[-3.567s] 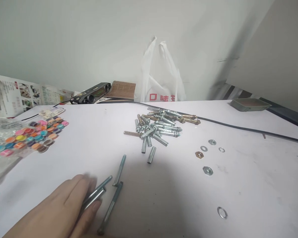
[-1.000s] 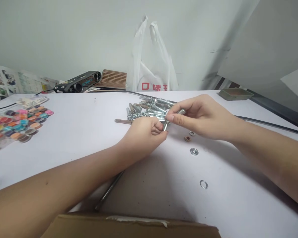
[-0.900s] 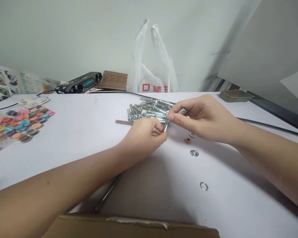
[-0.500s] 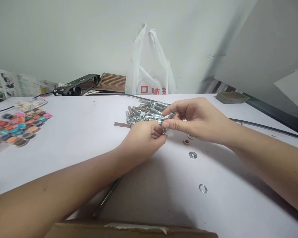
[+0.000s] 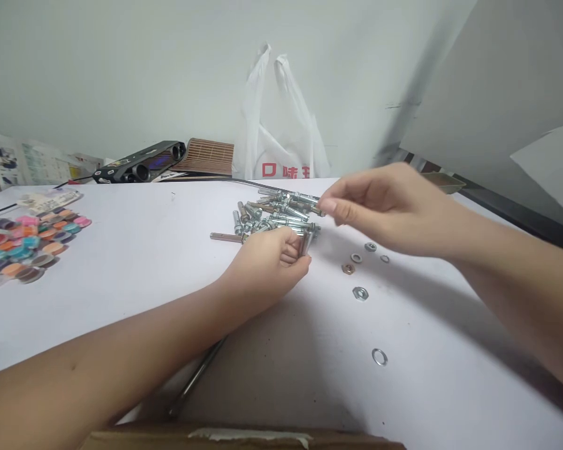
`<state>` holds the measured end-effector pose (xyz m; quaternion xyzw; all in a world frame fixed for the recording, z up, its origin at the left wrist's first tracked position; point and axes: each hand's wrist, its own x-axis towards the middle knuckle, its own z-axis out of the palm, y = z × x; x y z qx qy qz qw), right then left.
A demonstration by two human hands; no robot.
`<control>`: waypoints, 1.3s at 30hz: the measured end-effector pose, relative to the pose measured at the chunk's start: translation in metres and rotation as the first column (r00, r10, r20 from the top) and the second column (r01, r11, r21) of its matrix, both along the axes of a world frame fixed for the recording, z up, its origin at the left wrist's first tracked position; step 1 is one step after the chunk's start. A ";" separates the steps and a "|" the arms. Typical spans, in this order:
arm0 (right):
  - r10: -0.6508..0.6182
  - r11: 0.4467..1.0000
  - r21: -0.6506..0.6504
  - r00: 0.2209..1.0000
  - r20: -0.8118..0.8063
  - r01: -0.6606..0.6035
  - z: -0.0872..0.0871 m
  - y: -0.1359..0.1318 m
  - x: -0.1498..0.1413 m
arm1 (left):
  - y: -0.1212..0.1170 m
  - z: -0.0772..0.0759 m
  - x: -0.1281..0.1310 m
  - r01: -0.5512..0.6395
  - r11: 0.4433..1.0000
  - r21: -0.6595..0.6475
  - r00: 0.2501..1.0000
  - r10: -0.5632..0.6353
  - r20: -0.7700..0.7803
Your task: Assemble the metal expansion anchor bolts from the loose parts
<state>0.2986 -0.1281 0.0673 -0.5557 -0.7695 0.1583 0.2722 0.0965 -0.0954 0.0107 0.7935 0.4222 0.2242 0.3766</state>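
My left hand [image 5: 274,256] is closed around a silver expansion bolt [image 5: 306,244], which stands tilted between its thumb and fingers. Just beyond it lies a heap of expansion bolts [image 5: 281,209], mostly silver with a few brownish ones. My right hand [image 5: 385,209] is at the heap's right side, thumb and index fingertips drawn together close to a bolt end. Whatever may be between those fingertips is hidden. Below this hand are a silver nut [image 5: 370,247], a washer [image 5: 356,257], a small ring [image 5: 385,258], a copper-coloured nut [image 5: 348,269] and another silver nut [image 5: 360,293].
A flat washer [image 5: 380,357] lies nearer me. A metal rod [image 5: 197,378] rests by my left forearm, and a cardboard edge [image 5: 244,435] borders the front. Colourful discs [image 5: 32,240] are at left. A white plastic bag [image 5: 281,144] and black device [image 5: 141,164] stand behind.
My right hand has left the bolt in my left hand and moved up and right. A nut and a small ring now show beneath it. My left hand keeps its bolt.
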 end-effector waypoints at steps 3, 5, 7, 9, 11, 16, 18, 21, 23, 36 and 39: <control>-0.201 0.963 -0.099 0.913 0.354 0.250 0.002 0.008 0.022 | 0.001 -0.001 0.000 0.025 0.999 -0.030 1.000 -0.024 0.013; -0.151 0.899 -0.258 0.802 0.577 0.355 -0.002 0.013 0.041 | 0.001 -0.002 0.000 0.044 0.999 -0.027 0.999 -0.044 0.000; -0.091 0.811 -0.387 0.749 0.656 0.438 -0.007 0.017 0.056 | 0.000 -0.004 0.000 0.038 0.998 -0.040 0.999 -0.037 0.022; -0.068 0.750 -0.457 0.744 0.665 0.477 -0.010 0.018 0.065 | -0.001 -0.005 0.000 0.013 0.997 -0.079 0.997 -0.007 0.071; -0.058 0.727 -0.485 0.748 0.661 0.485 -0.011 0.018 0.067 | -0.001 -0.006 0.000 -0.007 0.994 -0.108 0.994 0.019 0.110; -0.078 0.738 -0.459 0.738 0.670 0.495 -0.007 0.013 0.058 | -0.001 -0.006 -0.001 0.016 0.998 -0.065 0.986 -0.005 0.168; -0.077 0.787 -0.425 0.754 0.652 0.448 -0.005 0.011 0.051 | 0.000 -0.004 -0.002 0.051 0.998 -0.032 0.986 -0.046 0.160; -0.003 0.855 -0.417 0.808 0.590 0.308 -0.006 0.009 0.044 | 0.001 -0.001 -0.002 0.069 0.998 0.012 0.991 -0.070 0.117; 0.049 0.860 -0.450 0.840 0.540 0.239 -0.010 0.010 0.042 | 0.001 0.000 -0.002 0.064 0.998 0.020 0.993 -0.065 0.102; -0.108 0.848 -0.527 0.956 -0.271 -0.054 -0.014 0.008 0.007 | 0.005 0.000 -0.002 0.094 0.995 -0.034 0.993 -0.092 0.069; -0.150 0.846 -0.531 0.931 -0.333 -0.054 -0.017 0.003 -0.013 | 0.005 0.000 -0.002 0.099 0.995 -0.027 0.993 -0.097 0.060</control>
